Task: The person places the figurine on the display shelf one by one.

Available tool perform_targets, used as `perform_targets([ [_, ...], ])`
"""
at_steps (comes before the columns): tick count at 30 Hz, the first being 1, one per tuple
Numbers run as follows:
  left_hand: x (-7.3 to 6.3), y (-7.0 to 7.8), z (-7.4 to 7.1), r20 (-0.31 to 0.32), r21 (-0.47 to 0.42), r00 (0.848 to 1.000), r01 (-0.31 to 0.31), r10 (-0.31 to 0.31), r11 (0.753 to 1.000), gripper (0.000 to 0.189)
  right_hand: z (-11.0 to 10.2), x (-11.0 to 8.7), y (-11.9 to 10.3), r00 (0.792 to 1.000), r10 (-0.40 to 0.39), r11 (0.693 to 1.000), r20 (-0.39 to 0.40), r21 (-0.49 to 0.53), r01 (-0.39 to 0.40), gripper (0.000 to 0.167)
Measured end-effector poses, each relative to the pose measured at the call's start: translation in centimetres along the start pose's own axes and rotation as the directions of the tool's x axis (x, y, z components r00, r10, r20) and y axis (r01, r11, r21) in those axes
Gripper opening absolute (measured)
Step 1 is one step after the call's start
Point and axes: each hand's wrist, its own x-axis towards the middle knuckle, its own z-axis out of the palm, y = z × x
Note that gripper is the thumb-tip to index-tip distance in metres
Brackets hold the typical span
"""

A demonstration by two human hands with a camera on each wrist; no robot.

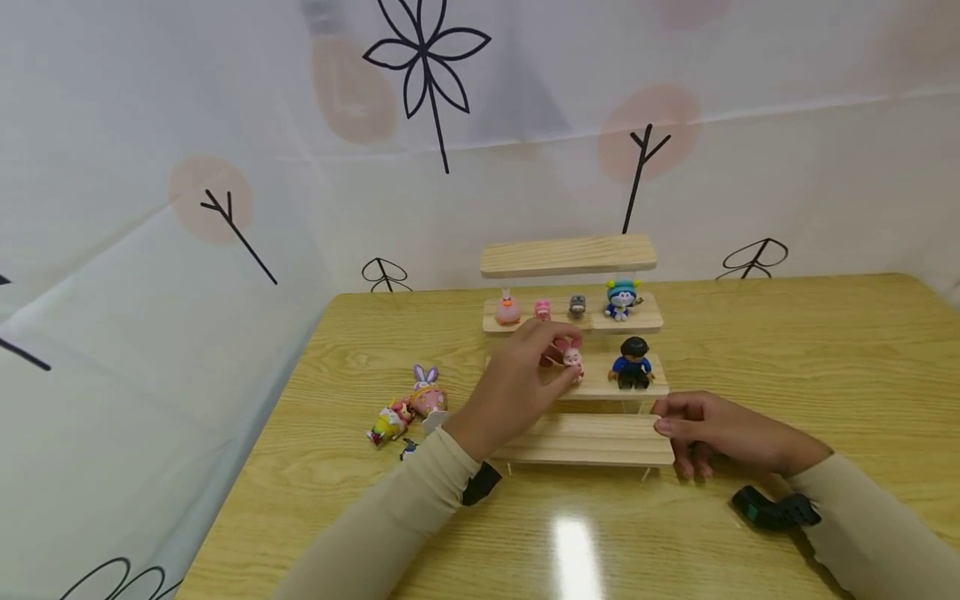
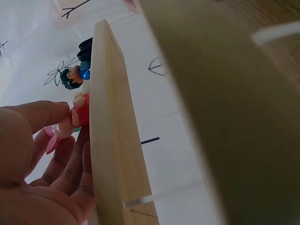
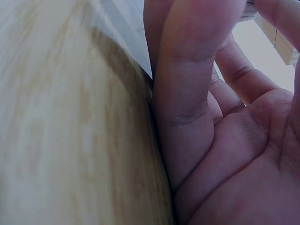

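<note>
My left hand [image 1: 513,383] pinches a small pink toy figure [image 1: 572,358] with long ears between thumb and fingers. In the left wrist view the figure's red body [image 2: 81,112] is right at the edge of a wooden shelf board [image 2: 108,122]. A toy boy [image 1: 632,367] with black hair and a blue top sits to its right on the same board. At the right end of the bottom shelf board [image 1: 592,437], my right hand [image 1: 720,433] grips the corner, thumb in front. The right wrist view shows its curled fingers [image 3: 187,84] close up, low against the table.
On the tier above stand a pink duck [image 1: 507,310], two tiny figures and a blue-hatted figure [image 1: 621,300]. The top board [image 1: 568,255] is above them. Left of the stand, a rabbit-eared figure [image 1: 428,393] and a yellow-and-pink figure [image 1: 390,422] lie on the table [image 1: 300,500].
</note>
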Motion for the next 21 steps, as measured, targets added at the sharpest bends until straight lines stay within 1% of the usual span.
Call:
perform_targets([
  [3, 0.1, -0.1, 0.3, -0.003, 0.008, 1.0, -0.007, 0.007, 1.0, 0.035, 0.0, 0.0, 0.0, 1.0, -0.01, 1.0, 0.006, 0.001, 0.01, 0.021],
  [8, 0.3, -0.1, 0.7, 0.013, 0.042, 1.0, -0.001, 0.001, 0.999, 0.037, -0.1, 0.0, 0.0, 1.0, -0.009, 1.0, 0.005, 0.003, 0.009, 0.021],
  [14, 0.5, -0.2, 1.1, 0.017, 0.076, 1.0, -0.023, 0.022, 0.997, 0.036, -0.1, 0.0, 0.1, 1.0, -0.011, 1.0, 0.009, 0.009, 0.011, 0.021],
  [21, 0.6, 0.0, 1.2, 0.022, 0.056, 1.0, -0.02, 0.019, 0.998, 0.033, -0.1, 0.0, 0.2, 1.0, -0.011, 1.0, 0.008, 0.014, 0.011, 0.022],
])
